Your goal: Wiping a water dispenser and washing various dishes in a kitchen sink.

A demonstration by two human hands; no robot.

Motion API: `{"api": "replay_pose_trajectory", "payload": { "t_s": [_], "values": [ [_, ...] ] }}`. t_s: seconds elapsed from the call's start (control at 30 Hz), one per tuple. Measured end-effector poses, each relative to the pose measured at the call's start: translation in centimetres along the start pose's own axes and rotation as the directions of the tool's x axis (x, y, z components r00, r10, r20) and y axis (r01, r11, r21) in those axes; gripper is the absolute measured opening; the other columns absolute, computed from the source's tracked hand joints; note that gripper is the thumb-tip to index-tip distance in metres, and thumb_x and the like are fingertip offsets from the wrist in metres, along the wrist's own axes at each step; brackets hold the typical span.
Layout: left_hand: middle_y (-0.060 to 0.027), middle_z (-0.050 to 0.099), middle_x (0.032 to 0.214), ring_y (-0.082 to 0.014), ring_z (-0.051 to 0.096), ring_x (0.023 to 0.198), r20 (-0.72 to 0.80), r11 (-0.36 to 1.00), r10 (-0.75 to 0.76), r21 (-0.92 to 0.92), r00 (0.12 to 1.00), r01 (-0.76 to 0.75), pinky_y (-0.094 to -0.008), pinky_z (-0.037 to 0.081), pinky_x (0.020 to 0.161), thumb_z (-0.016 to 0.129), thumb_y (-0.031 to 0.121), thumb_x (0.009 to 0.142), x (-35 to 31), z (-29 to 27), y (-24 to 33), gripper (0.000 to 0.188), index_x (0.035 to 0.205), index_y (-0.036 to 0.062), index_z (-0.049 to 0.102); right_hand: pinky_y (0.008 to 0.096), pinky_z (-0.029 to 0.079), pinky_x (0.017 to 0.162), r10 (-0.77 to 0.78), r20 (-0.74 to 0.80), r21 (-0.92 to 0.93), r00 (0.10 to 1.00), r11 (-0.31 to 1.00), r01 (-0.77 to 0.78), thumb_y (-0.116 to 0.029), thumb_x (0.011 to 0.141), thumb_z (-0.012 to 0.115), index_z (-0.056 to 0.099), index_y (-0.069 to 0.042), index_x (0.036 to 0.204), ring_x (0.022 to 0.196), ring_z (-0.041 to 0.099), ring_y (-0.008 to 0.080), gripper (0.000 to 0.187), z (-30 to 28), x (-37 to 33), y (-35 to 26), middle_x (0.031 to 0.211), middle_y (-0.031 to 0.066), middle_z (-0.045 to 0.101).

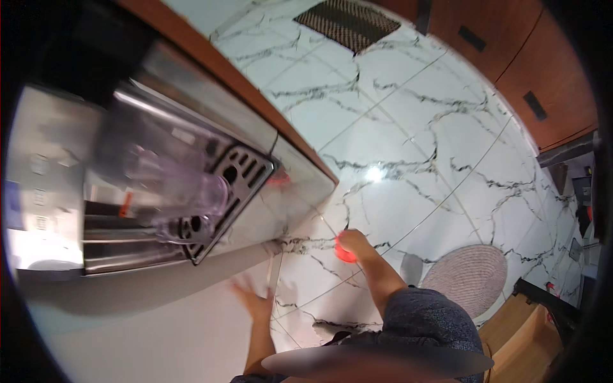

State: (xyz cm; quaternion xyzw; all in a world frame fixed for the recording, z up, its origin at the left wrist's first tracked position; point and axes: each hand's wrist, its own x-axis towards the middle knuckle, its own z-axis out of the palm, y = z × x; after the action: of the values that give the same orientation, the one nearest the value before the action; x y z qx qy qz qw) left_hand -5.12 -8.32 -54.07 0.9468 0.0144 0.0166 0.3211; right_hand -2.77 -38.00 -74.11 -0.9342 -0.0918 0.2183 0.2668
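Observation:
My right hand (352,241) is closed round a small, bright red, rounded thing (345,250), held over the marble-patterned floor. Its kind is not clear, since the fingers cover part of it. To the left, my left hand (253,300) has its fingers spread and blurred, with nothing in it. It is in front of a plain white surface (159,319) below the counter. Clear, purple-tinted containers (207,191) sit at the metal sink (108,262), by a dark slotted tray (252,173).
A brown-edged counter (300,150) juts in from the left, its corner near my hands. On the floor lie a round woven mat (469,277) and a dark striped mat (348,24). Brown cabinets (511,70) line the far right. An open drawer (527,335) stands at lower right.

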Motion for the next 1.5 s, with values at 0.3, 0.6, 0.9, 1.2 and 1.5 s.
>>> {"api": "replay_pose_trajectory", "payload": {
  "t_s": [0.3,0.6,0.9,1.2,1.5],
  "values": [
    [-0.0192,0.027,0.136,-0.03,0.026,0.126,0.977,0.992,0.107,-0.092,0.187,-0.086,-0.0323,0.025,0.102,0.055,0.045,0.08,-2.6,-0.2,24.4,0.074,0.134,0.0055,0.022,0.0419,0.044,0.075,0.52,-0.27,0.404,0.81,0.825,-0.395,-0.029,0.081,0.049,0.061,-0.007,0.099,0.082,0.055,0.0358,0.031,-26.6,-20.5,-3.5,0.089,0.0203,0.056],
    [-0.0064,0.049,0.116,-0.0166,0.049,0.103,0.79,0.759,0.446,-0.583,0.42,0.291,-0.0305,0.038,0.089,0.059,0.033,0.08,1.1,-5.0,50.1,0.061,0.129,0.0105,0.03,0.0324,0.046,0.067,0.104,-0.478,0.546,0.872,0.813,0.202,-0.013,0.08,0.055,0.058,-0.008,0.105,0.076,0.057,0.0287,0.026,-49.9,-34.6,-9.9,0.089,0.0149,0.054],
    [-0.0076,0.058,0.094,-0.0179,0.055,0.087,0.488,0.635,0.738,-0.736,0.466,-0.234,-0.0278,0.043,0.076,0.054,0.02,0.083,5.5,-6.5,67.3,0.024,0.102,0.0057,0.059,0.0321,0.047,0.07,0.256,-0.858,0.229,0.445,0.967,-0.114,0.004,0.077,0.044,0.055,-0.003,0.105,0.08,0.06,0.0259,0.031,-64.9,-46.1,-3.7,0.09,0.0164,0.059],
    [-0.0107,0.051,0.112,-0.0239,0.047,0.107,0.328,0.451,0.886,-0.778,0.329,-0.438,-0.0333,0.034,0.093,0.054,0.017,0.08,12.0,-5.5,74.8,0.036,0.114,0.0085,0.053,0.0272,0.044,0.065,0.286,-0.916,0.385,0.281,0.822,0.419,0.004,0.078,0.039,0.051,0.001,0.089,0.073,0.054,0.0158,0.016,-74.9,-42.4,-1.8,0.078,0.008,0.054],
    [-0.0121,0.056,0.1,-0.0194,0.056,0.093,0.226,0.33,0.9,-0.912,0.373,-0.243,-0.0322,0.044,0.083,0.073,0.024,0.066,20.5,-1.2,84.8,0.067,0.119,-0.0005,0.04,0.0371,0.042,0.054,-0.103,-0.873,-0.127,0.477,0.992,-0.019,-0.014,0.072,0.057,0.052,-0.006,0.071,0.062,0.052,0.0288,0.01,-86.9,-31.6,-1.2,0.07,0.0096,0.049]
  ]
}}
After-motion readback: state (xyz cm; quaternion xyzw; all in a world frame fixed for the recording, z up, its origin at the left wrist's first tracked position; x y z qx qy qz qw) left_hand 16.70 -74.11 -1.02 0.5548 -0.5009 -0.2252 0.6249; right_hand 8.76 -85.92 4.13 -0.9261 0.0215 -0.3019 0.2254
